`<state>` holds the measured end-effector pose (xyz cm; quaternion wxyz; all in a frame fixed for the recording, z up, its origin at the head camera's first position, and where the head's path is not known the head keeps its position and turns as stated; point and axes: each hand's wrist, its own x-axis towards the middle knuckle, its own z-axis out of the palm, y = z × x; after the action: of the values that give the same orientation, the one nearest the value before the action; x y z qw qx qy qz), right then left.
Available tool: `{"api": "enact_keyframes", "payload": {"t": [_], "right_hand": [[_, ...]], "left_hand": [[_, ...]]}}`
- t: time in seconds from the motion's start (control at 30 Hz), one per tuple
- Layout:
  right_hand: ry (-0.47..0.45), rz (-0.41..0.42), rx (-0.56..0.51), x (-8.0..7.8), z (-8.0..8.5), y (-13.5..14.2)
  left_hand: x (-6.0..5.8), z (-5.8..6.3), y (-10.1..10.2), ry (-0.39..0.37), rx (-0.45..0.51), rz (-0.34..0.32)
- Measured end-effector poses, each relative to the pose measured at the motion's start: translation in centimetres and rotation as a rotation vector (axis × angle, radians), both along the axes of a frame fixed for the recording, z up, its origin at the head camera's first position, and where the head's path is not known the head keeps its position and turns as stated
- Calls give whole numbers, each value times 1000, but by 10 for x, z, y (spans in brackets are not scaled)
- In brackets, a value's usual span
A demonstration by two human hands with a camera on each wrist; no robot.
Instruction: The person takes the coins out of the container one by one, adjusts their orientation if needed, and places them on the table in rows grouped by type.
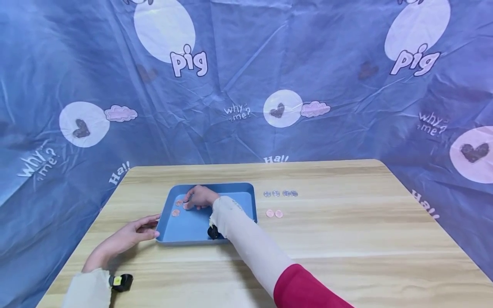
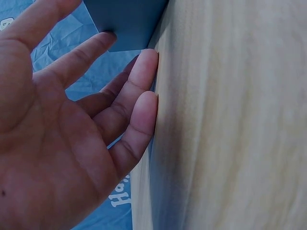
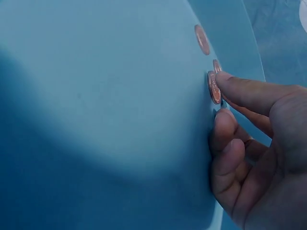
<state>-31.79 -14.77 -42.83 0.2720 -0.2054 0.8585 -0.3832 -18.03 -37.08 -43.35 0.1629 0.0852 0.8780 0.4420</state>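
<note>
A blue tray [image 1: 188, 233] lies on the table. My right hand [image 1: 201, 197] reaches into its left part, thumb and curled fingers at a copper coin [image 3: 214, 87]; the thumb touches the coin's edge, and the far fingertips are partly hidden. Close by in the tray lie another copper coin [image 1: 176, 212] and one more copper coin [image 1: 179, 202] near the left wall. My left hand [image 1: 129, 236] is at the tray's near left corner. In the left wrist view, a fingertip touches the tray wall [image 2: 132, 24], while the loosely bent lower fingers [image 2: 144, 72] rest against the table.
Right of the tray, several silver coins [image 1: 276, 193] form a row on the wooden table [image 1: 346, 239]. Two copper coins [image 1: 274, 213] lie side by side nearer to me. A blue printed cloth [image 1: 239, 141] hangs behind and beside the table.
</note>
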Motion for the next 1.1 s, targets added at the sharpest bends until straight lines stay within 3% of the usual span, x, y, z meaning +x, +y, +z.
{"api": "enact_keyframes", "payload": {"t": [0.2, 0.37, 0.63, 0.83, 1.1], "right_hand": [[88, 16, 101, 0, -5, -2], [164, 43, 124, 2, -1, -2], [176, 69, 141, 4, 2, -2], [212, 120, 219, 4, 4, 0], [403, 256, 373, 7, 13, 1]], "left_hand": [[2, -3, 1, -7, -3, -2], [2, 1, 0, -9, -4, 9], [2, 4, 1, -6, -22, 8], [1, 2, 1, -12, -28, 18], [1, 2, 1, -12, -31, 20]]}}
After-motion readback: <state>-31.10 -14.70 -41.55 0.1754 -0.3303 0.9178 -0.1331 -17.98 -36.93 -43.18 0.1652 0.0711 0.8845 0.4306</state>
